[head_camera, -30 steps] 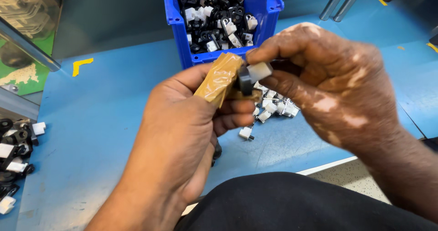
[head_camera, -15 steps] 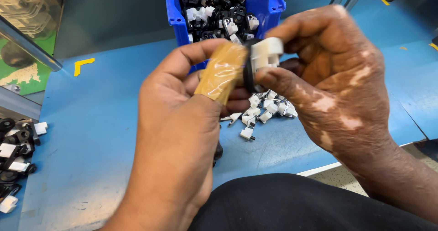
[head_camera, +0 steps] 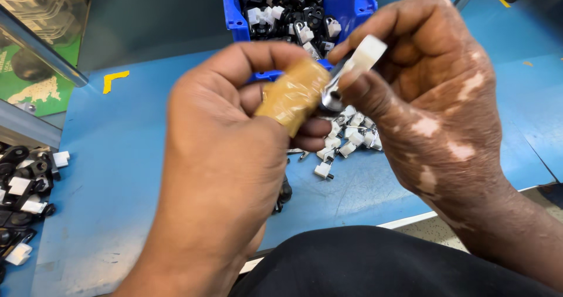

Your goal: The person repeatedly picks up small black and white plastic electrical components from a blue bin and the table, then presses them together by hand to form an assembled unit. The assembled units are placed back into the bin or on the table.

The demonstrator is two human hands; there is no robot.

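— Our left hand (head_camera: pixel 223 174) is closed around a tape-wrapped brown handle (head_camera: pixel 293 95); just beyond its knuckles sits a blue bin (head_camera: pixel 358 0) of black and white clips.

— Our right hand (head_camera: pixel 434 103) pinches a small white-and-metal part (head_camera: pixel 355 68) against that handle's tip. Below our fingers lie loose white clips (head_camera: pixel 346 141); far left, a yellow corner mark (head_camera: pixel 114 78) and a green printed sheet (head_camera: pixel 35 88).
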